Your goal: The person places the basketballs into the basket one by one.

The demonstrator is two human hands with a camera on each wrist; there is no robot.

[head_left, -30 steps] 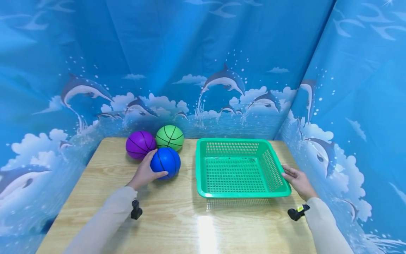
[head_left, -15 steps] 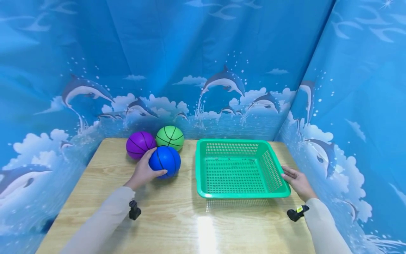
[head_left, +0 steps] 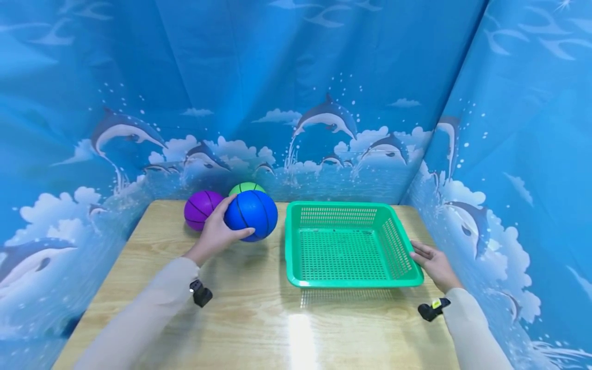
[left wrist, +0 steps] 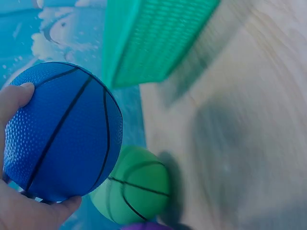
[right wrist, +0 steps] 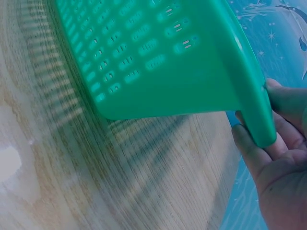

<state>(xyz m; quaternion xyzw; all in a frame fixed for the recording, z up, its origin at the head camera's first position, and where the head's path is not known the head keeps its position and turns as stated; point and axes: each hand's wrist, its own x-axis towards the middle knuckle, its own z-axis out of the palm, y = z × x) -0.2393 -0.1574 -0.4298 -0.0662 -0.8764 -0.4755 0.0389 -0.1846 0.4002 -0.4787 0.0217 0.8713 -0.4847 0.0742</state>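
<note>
My left hand [head_left: 215, 235] grips a small blue basketball [head_left: 254, 216] with black lines, thumb on its near side and fingers around the back. In the left wrist view, the blue basketball [left wrist: 67, 134] is held up above the table. At the table's right side my right hand [head_left: 437, 268] holds the rim of a green plastic basket [head_left: 361, 283]. The right wrist view has the thumb over that basket's rim [right wrist: 256, 103] and the fingers beneath it. No ball lies inside the basket.
A purple basketball [head_left: 200, 211] sits at the back left of the wooden table [head_left: 250, 318]. Beside it is a green basketball [head_left: 246, 187], partly hidden behind the blue one. Blue dolphin-print curtains [head_left: 277, 67] stand close behind the table and along its right side.
The blue basketball has risen off the table and shifted slightly right and away in my left hand, covering more of the green ball. My right hand and the basket have stayed nearly still.
</note>
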